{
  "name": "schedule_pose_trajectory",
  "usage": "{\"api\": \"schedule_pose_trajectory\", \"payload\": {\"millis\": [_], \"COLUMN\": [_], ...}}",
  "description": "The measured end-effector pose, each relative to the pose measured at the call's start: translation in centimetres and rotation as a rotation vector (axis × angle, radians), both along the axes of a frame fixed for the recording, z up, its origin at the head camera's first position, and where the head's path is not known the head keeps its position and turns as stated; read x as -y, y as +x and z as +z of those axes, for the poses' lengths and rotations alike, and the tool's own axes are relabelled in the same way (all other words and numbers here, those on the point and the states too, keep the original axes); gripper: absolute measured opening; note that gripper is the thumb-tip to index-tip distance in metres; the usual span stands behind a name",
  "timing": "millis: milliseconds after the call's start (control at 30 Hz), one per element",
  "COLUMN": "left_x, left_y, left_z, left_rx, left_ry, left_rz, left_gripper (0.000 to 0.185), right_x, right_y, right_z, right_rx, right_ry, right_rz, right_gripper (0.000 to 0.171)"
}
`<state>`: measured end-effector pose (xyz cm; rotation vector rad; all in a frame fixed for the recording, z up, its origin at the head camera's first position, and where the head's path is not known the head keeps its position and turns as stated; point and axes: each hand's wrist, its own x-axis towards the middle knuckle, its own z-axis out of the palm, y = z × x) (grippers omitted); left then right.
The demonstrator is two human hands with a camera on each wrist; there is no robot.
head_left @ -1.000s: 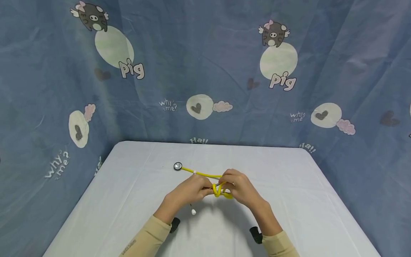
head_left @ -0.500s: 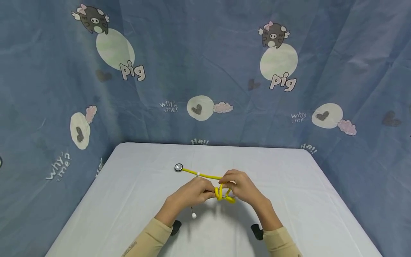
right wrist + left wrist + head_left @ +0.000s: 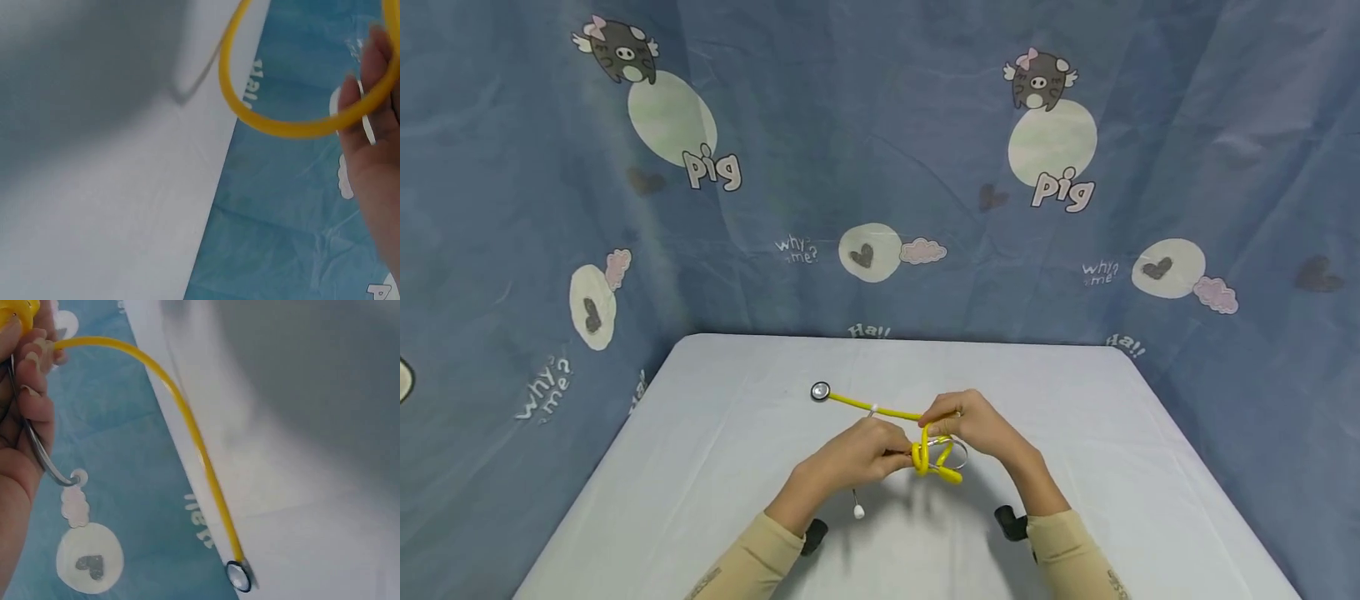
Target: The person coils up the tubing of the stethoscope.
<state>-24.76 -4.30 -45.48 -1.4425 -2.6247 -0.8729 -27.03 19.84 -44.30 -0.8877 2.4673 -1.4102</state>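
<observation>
A stethoscope with yellow tubing [image 3: 921, 458] is gripped between both hands above the table. My left hand [image 3: 861, 454] holds its metal ear tubes [image 3: 37, 449], whose white eartips [image 3: 859, 512] stick out on either side of the hand. Yellow tubing wraps around the metal part just right of the left fingers. My right hand [image 3: 976, 423] pinches the tubing above and to the right of those wraps. In the right wrist view, a wide yellow loop [image 3: 294, 129] curves out from the right fingers. The round chest piece [image 3: 820, 391] lies on the white surface, far left of the wraps.
A white-covered table [image 3: 760, 367] lies under the hands. Behind it and along its sides hangs a blue printed curtain [image 3: 895, 150]. Black devices [image 3: 1011, 523] sit at both wrists, below the tan sleeves [image 3: 752, 550].
Both hands have shifted slightly right with the stethoscope. The right hand has drawn away from the left, and more of the wraps and a metal ring-like curve now show between them.
</observation>
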Motion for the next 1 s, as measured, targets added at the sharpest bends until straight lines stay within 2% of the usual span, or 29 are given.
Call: {"api": "schedule_pose_trajectory", "payload": {"millis": [167, 433, 733, 933, 1000], "left_x": [-0.2, -0.5, -0.6, -0.7, -0.8], "left_y": [0.1, 0.2, 0.5, 0.7, 0.7], "left_z": [0.4, -0.3, -0.4, -0.8, -0.9], "left_rx": [-0.008, -0.023, 0.002, 0.015, 0.012], "left_ry": [0.041, 0.096, 0.153, 0.209, 0.243], "left_rz": [-0.005, 0.015, 0.042, 0.104, 0.132], "left_gripper": [0.011, 0.012, 0.013, 0.013, 0.013], "right_x": [-0.5, -0.8, -0.3, 0.2, 0.3], "right_y": [-0.4, -0.4, -0.1, 0.5, 0.7], "right_z": [0.1, -1.2, -2.2, -3.2, -3.4], "right_rx": [0.039, 0.089, 0.157, 0.116, 0.133], "right_ry": [-0.059, -0.123, -0.153, -0.21, -0.24], "right_rz": [-0.006, -0.042, -0.152, -0.154, -0.169], "right_gripper": [0.013, 0.021, 0.022, 0.023, 0.026]}}
